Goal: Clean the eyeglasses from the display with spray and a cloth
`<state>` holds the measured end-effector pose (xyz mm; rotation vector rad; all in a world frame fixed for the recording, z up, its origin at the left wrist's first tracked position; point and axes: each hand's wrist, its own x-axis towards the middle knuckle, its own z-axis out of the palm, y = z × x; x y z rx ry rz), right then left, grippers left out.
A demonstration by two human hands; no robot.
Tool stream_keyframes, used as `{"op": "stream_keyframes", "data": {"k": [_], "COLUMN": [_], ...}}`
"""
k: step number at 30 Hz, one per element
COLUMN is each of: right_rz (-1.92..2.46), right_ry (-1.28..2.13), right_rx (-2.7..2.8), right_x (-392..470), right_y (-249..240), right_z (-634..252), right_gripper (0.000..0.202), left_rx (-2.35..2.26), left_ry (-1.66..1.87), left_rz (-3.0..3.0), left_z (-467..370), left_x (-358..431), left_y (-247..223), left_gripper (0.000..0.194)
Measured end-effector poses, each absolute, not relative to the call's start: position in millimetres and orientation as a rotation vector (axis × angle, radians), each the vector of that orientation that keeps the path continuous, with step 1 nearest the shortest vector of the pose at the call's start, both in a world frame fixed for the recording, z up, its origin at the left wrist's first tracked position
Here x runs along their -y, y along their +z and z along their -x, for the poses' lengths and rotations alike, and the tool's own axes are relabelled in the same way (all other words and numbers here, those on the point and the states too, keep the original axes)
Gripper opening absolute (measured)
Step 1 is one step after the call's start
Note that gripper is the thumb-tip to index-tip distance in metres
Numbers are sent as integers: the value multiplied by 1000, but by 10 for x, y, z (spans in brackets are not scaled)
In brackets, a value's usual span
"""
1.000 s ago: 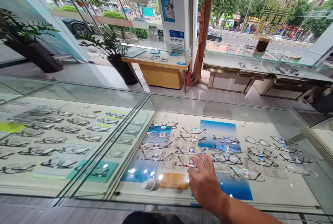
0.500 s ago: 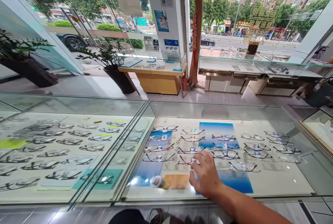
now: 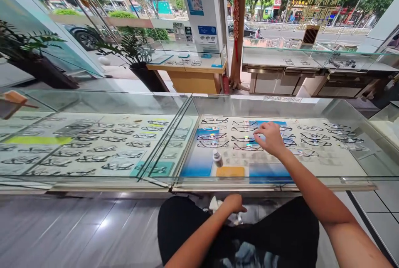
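Observation:
My right hand (image 3: 270, 137) is over the glass display case, its fingers apart and slightly bent, near the rows of eyeglasses. Just left of its fingertips lie several pairs, among them dark-framed glasses (image 3: 247, 147). My left hand (image 3: 234, 204) is low over my lap, below the case's front edge, with its fingers curled. A white cloth or tissue (image 3: 215, 204) shows beside it; what the fingers hold is hard to make out. A small white bottle (image 3: 217, 158) stands in the case next to an orange card (image 3: 230, 171), left of a blue card (image 3: 269, 172).
Another glass case (image 3: 106, 143) full of glasses adjoins on the left. The case's front glass edge (image 3: 280, 178) runs between my lap and the display. Farther back are a wooden display table (image 3: 195, 81), potted plants (image 3: 149, 77), a trunk-like post (image 3: 238, 31) and windows onto a street.
The view has tilted down and shifted, bringing my lap and left hand into sight. My right hand has moved away from the red-framed glasses toward the back right.

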<state>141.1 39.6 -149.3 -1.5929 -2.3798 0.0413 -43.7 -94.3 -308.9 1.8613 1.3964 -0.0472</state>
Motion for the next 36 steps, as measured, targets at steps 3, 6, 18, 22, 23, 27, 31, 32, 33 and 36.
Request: {"op": "stream_keyframes", "data": {"k": [3,6,18,22,23,27,31,32,33,36], "right_rz": [1644,1679,1897,1871,1860,1794,1664,1629,1595,1505], "right_ry": [88,99,115,151,163,241,328,344,355,376], "right_rx": [2492,2587,2629,2462,2414,2234,2125,2110,2097,2079], "right_x": [-543,-655,-745,-691,-662,-519,-443,-440,-441,-444], "right_y": [-1344,-1287,-1215,-1089,-1060,-994,-1024,-1041,-1059,-1106], "right_z": [-1276,-1098,-802,-960,-1021,-1273,-1368,-1356,-1334,-1240], "right_gripper": [26,20,25,21,22,23,25,25,25,24], "left_rx": [-1328,-1298,-2044,-2016,-1999,-2042,-2241,-2289,-2330,-2393], "left_ry": [-253,-175,862,880,895,901,859,845,834,821], "left_rz": [-1828,-1866,-1581,-1691,-1721,-1759,-1647,-1609,-1576,-1517], "left_z": [572,791,1174,1061,1070,1301,1714,1813,1901,2087], "left_x": [983,1127,559,433,434,464,418,387,348,184], "left_y": [-2837,-2361,-1669,-1812,-1833,-1872,-1878,-1871,-1857,-1793], "left_gripper": [28,28,69,22,16,18,22,22,23,24]}}
